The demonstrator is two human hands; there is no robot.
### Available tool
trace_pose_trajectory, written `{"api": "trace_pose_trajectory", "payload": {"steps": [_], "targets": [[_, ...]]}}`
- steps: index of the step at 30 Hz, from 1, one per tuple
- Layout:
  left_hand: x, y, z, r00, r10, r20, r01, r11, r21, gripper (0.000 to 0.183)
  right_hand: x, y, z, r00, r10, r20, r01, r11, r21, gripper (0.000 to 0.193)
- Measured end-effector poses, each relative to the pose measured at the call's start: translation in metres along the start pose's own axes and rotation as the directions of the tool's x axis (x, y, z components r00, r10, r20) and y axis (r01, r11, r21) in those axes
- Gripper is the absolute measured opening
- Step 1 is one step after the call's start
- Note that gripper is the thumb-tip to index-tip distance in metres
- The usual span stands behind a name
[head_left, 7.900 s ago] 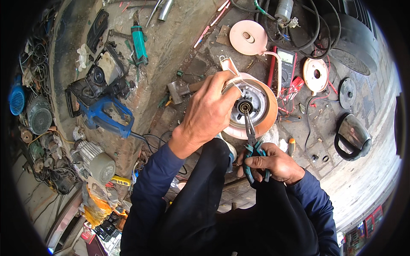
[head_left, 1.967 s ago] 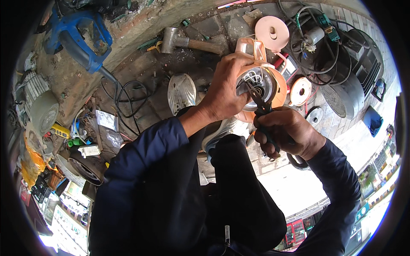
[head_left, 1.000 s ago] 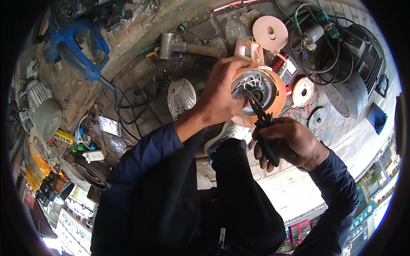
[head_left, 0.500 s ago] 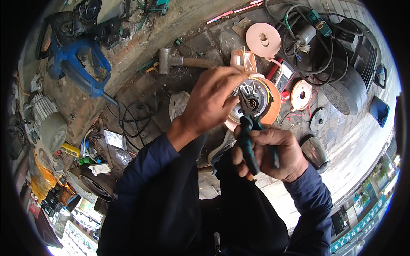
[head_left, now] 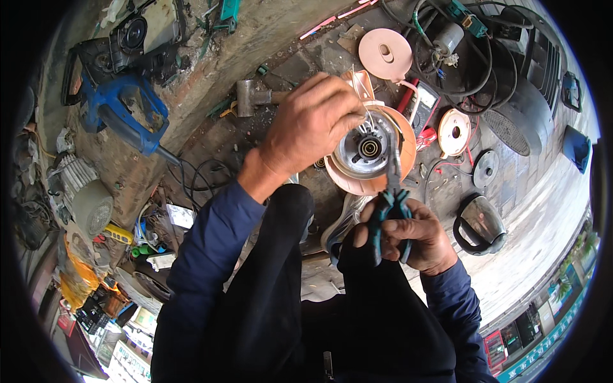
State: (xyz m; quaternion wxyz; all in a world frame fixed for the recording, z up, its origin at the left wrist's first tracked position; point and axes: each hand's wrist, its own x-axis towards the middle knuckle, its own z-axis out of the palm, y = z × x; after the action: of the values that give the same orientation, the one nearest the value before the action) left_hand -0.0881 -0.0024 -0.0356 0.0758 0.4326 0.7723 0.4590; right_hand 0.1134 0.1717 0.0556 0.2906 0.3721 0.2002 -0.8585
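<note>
My left hand point(head_left: 313, 121) pinches thin white wires point(head_left: 369, 120) that rise from an opened round appliance base. This pink base point(head_left: 361, 184) holds a shiny metal disc point(head_left: 345, 152) with a black ringed connector point(head_left: 370, 148) in its middle. My right hand point(head_left: 424, 239) is wrapped around the dark teal handles of a pair of pliers point(head_left: 387, 214). Their jaws point away from me, over the right side of the disc. Whether the jaws touch anything there I cannot tell. My left fingers hide part of the wires.
Beyond the base lie a hammer point(head_left: 246, 97), a pink round lid point(head_left: 385, 53) and a red-edged multimeter point(head_left: 423, 108). To the right are a pink ring-shaped part point(head_left: 454, 133), a grey disc point(head_left: 486, 168) and a kettle-like metal vessel point(head_left: 488, 220). A blue power tool point(head_left: 131, 118) lies at left.
The pliers have come away from the middle of the base toward its right side and nearer me. My left hand has lifted slightly away, its fingers at the white wires. The view has shifted slightly.
</note>
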Motion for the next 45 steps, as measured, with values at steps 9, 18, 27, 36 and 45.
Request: {"api": "trace_pose_trajectory", "payload": {"steps": [9,18,27,36,45], "targets": [[0.023,0.002,-0.002,0.972,-0.15,0.18,0.16,0.986,-0.044,0.017,-0.01,0.03,-0.037,0.99,-0.096,-0.101,0.091,0.994,-0.057,0.041],[0.022,0.002,0.001,0.97,-0.176,0.167,0.194,0.976,-0.103,0.018,-0.004,0.037,-0.031,0.995,-0.038,-0.09,0.017,0.976,-0.216,0.038],[0.011,0.005,-0.003,0.974,-0.137,0.18,0.169,0.969,-0.18,0.03,-0.003,0.036,-0.025,0.997,0.0,-0.072,-0.016,0.975,-0.222,0.034],[0.002,0.016,-0.01,0.958,-0.117,0.263,0.163,0.974,-0.159,0.059,-0.002,0.039,-0.029,0.998,-0.03,-0.053,0.016,0.968,-0.251,0.033],[0.002,0.011,-0.007,0.976,-0.125,0.177,0.138,0.989,-0.062,0.026,-0.006,0.038,-0.033,0.998,-0.056,-0.039,0.045,0.971,-0.233,0.035]]}}
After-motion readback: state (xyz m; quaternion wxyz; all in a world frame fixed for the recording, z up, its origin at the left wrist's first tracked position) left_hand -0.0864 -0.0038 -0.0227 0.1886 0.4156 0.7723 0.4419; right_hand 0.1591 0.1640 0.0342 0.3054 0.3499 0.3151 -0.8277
